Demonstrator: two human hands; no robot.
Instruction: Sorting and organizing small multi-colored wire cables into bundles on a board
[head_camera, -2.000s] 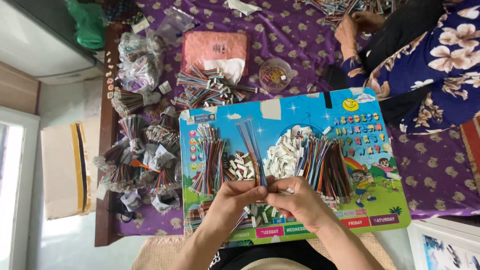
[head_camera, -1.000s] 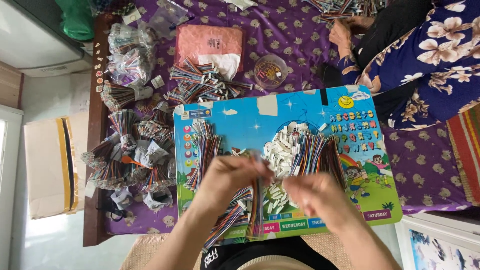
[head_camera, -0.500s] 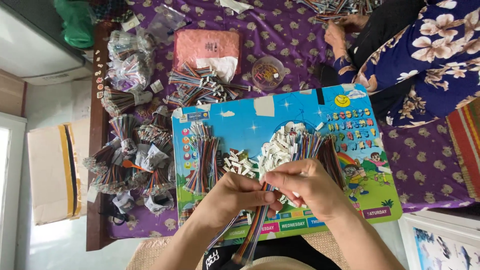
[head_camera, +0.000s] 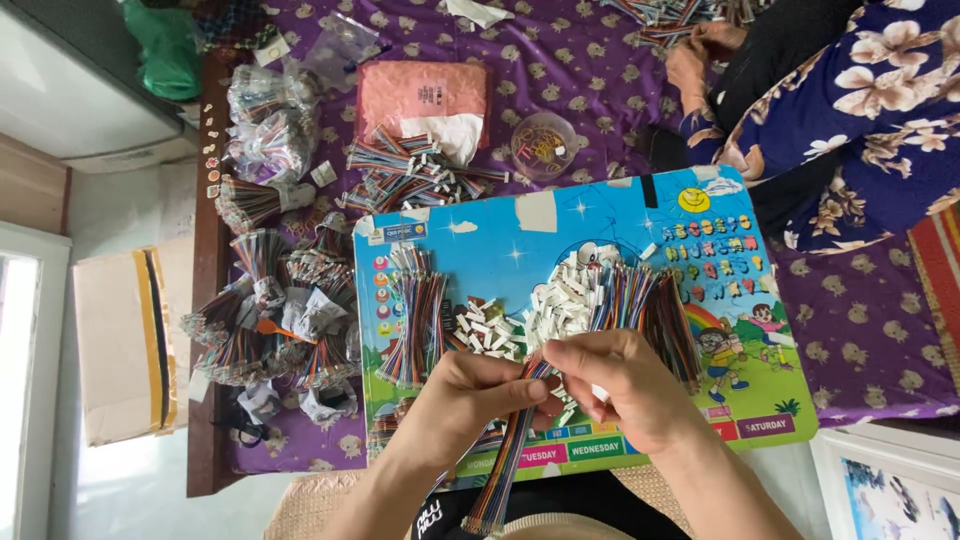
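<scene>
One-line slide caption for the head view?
Left hand and right hand pinch a multicoloured ribbon cable over a blue picture board strewn with cable bundles.

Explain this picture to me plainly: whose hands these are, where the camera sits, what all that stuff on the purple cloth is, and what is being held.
The camera sits on a person's head and looks down, so the two bare hands at the bottom are that person's own. The left hand and the right hand meet over a bright blue picture board and together pinch a flat strip of multicoloured wires that hangs down toward the body. On the board lie a heap of small white connectors and two bunches of the same coloured wires, one left, one right. The board rests on a purple patterned cloth, which also carries many tied wire bundles, a pink packet and a small clear bowl. At top right sits another person in flowered clothes.
</scene>
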